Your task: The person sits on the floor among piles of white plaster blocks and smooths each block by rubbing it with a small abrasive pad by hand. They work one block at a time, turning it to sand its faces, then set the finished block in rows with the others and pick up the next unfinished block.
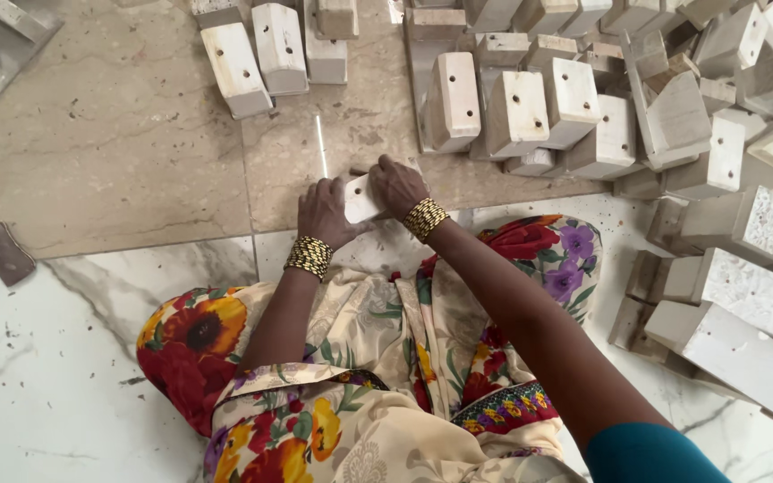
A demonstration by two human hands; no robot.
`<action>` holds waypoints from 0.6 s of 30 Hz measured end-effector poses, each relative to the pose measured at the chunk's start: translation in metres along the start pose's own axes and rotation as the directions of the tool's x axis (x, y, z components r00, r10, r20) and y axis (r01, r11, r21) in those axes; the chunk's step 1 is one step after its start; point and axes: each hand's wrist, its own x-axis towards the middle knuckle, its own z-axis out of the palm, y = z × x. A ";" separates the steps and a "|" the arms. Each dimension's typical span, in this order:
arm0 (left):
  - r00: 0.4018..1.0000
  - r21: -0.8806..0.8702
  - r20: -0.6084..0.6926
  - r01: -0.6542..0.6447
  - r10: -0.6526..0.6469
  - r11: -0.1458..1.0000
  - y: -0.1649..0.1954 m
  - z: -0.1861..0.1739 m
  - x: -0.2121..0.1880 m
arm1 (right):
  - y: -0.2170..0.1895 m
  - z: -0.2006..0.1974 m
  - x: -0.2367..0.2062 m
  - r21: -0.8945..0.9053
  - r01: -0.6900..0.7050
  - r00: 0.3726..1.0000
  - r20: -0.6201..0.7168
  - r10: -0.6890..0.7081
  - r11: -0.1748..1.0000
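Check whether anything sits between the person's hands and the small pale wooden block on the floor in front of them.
Nothing visible does. The left hand and the right hand both rest directly on the small pale wooden block, one at each side, on the beige stone floor.

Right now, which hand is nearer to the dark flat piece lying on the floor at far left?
Left. The left hand grips the pale wooden block on its side toward the dark flat piece; the right hand holds the block's far side, farther away.
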 end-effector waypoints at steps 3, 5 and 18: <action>0.999 0.000 0.046 0.022 -0.022 1.000 -0.003 -0.004 -0.001 | 0.010 -0.001 -0.021 0.028 -0.062 0.987 0.150 0.057 0.998; 0.999 -0.012 0.040 0.029 -0.028 1.000 -0.005 -0.003 -0.001 | 0.014 -0.015 -0.043 0.171 -0.231 0.932 0.320 0.168 0.958; 0.851 -0.357 -0.199 0.399 -0.486 0.845 0.002 -0.050 -0.011 | 0.061 -0.093 -0.093 0.662 -0.108 0.693 -0.485 0.533 0.742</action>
